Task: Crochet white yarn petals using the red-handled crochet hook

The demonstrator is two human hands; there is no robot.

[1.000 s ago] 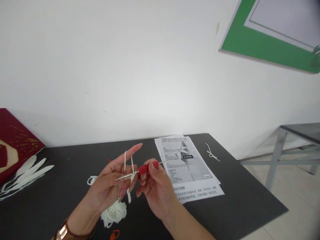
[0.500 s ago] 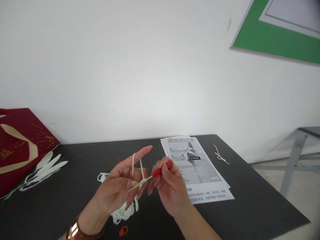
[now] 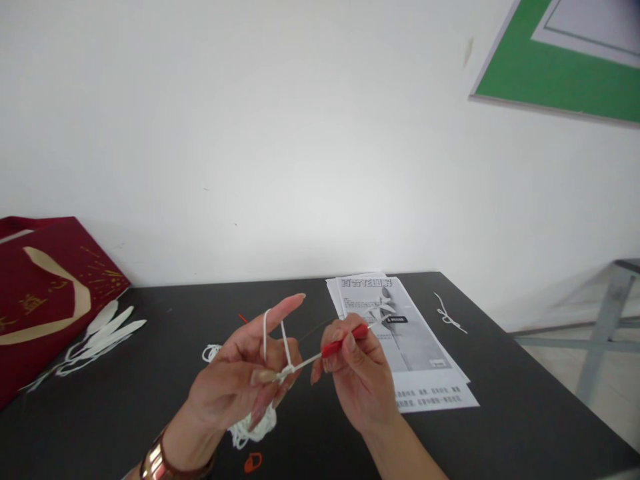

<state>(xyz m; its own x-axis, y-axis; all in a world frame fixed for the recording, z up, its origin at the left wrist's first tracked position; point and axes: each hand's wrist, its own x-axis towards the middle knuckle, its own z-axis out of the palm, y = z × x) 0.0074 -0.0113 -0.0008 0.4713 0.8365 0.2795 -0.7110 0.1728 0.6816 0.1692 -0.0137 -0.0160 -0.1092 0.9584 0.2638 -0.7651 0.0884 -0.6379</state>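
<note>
Farther from the left hand [image 3: 225,381] now sits the hook handle [image 3: 333,347]

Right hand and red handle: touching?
Touching. The head view shows the right hand gripping the red handle between thumb and fingers.

1. The head camera looks forward and down across the bench [image 3: 310,443], facing the wall [image 3: 300,133] beyond its far edge.
2. The left hand [image 3: 233,377] and right hand [image 3: 363,373] are near, low and central.
3. The view takes in the far right corner; its bottom border crosses the bench short of the near edge.
</note>
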